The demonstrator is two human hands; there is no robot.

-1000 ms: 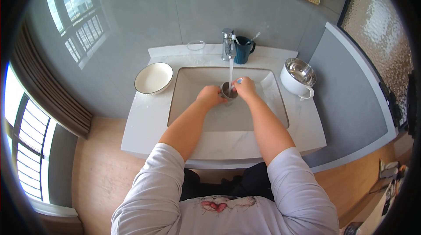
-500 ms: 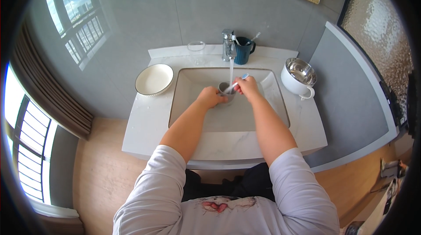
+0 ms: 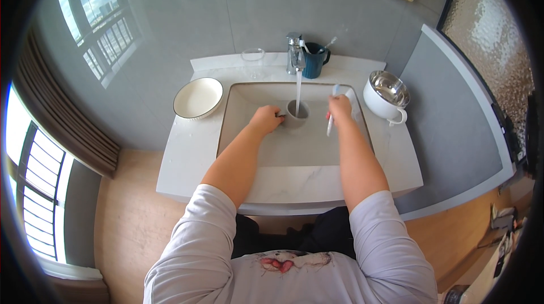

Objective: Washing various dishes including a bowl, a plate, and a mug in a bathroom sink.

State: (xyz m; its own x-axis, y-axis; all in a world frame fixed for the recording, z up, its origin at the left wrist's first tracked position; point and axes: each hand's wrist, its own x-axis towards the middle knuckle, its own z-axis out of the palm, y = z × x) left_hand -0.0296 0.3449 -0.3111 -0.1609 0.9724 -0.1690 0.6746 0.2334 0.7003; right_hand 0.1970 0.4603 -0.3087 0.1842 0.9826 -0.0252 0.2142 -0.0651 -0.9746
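In the white sink (image 3: 243, 154), a small grey cup (image 3: 295, 123) stands under the running tap, and the water falls straight into it. My left hand (image 3: 266, 118) is closed at the cup's left side, fingers gripping it there; the exact hold is partly hidden. To the right of the cup, apart from it, my right hand (image 3: 340, 107) grips a slim white brush (image 3: 330, 129). Its pale blue end points up toward the back of the sink and its white end points down toward me. Both forearms reach in over the front rim.
Behind the sink are the chrome faucet (image 3: 293, 54), a dark blue mug (image 3: 314, 61) with toothbrushes and a clear cup (image 3: 253, 61). A shallow white bowl (image 3: 198, 98) sits on the left counter; a white pot with a steel inside (image 3: 387, 95) on the right.
My right hand has drawn the brush out of the cup and moved right, turning it more upright. My left hand has shifted slightly left and up, and water now pours into the cup.
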